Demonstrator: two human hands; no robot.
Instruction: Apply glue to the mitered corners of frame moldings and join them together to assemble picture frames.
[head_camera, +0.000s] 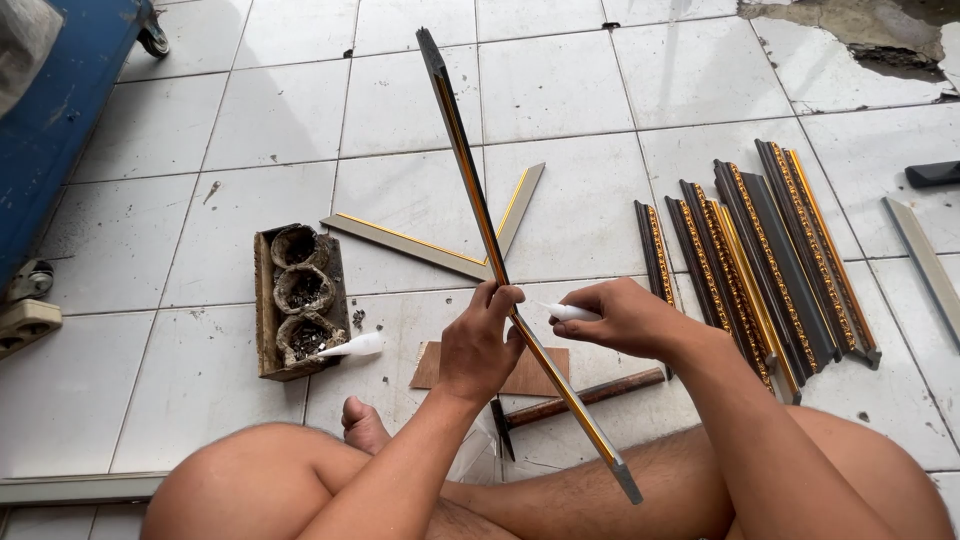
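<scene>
Moulding strip, one long black-and-gold length, is standing tilted over the tiled floor, the left hand gripping it near its lower half. The right hand is pinching one small white tube, its tip just beside the strip. On the floor are lying one joined V-shaped corner piece, about six stacked moulding lengths, one hammer, and one wooden tray with three cups.

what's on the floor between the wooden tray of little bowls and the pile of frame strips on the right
In the head view, a joined V-shaped frame corner, a white tube, brown card and a hammer.
</scene>
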